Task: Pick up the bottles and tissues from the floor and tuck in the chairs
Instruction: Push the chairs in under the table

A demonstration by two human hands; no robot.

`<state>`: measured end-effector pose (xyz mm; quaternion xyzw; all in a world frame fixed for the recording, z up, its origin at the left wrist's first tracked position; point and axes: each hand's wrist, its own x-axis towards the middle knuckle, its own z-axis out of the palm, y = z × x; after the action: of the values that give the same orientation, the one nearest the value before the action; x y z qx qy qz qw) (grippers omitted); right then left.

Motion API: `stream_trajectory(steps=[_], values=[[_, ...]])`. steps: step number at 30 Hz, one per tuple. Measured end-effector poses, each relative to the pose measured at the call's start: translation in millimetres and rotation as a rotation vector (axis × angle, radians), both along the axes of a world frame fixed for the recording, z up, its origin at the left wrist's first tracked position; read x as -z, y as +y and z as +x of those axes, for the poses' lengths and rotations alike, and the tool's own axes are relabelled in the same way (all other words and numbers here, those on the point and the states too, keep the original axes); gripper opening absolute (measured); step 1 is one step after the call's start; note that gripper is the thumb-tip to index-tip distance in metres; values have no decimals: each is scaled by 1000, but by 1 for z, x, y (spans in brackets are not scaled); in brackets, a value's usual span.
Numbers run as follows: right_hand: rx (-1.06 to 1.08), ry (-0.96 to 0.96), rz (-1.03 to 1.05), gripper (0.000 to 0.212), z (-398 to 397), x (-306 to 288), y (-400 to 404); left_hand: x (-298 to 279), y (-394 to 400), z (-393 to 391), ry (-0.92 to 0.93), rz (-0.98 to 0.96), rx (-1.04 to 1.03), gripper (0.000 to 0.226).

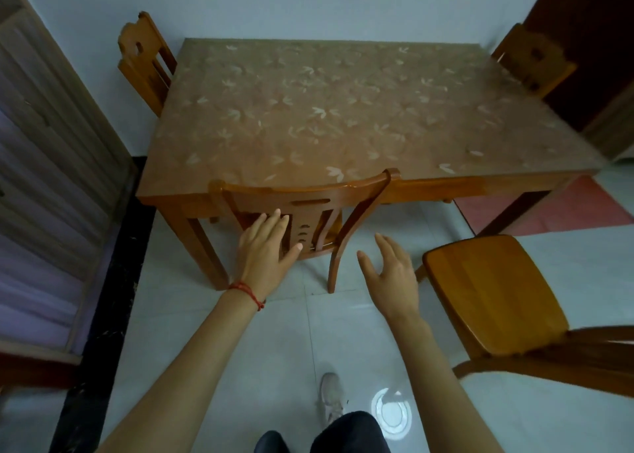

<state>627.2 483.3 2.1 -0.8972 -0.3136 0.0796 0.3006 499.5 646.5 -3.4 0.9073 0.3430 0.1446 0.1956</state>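
A wooden chair (308,195) stands pushed under the near side of the wooden table (343,109), its backrest against the table's edge. My left hand (266,250) hovers with fingers spread in front of the chair's back slats, holding nothing. My right hand (391,270) is open too, in the air between that chair and a second wooden chair (494,294). The second chair stands out on the floor at the right, away from the table. No bottles or tissues show on the floor.
Two more chairs sit at the table's ends, one at the left (147,61) and one at the right (535,61). A wooden cabinet (51,178) lines the left side. A red mat (549,209) lies under the table's right corner. My foot (331,397) is on the pale tiles.
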Motion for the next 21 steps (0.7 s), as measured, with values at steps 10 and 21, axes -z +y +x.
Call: stream_trajectory(steps=[10,21], values=[[205,8,-94,57,-48,3,-84,-1,-62,-8,47,38,289,63],[513,-13,-152,58,-57,0,-195,-6,-150,40,30,61,598,66]])
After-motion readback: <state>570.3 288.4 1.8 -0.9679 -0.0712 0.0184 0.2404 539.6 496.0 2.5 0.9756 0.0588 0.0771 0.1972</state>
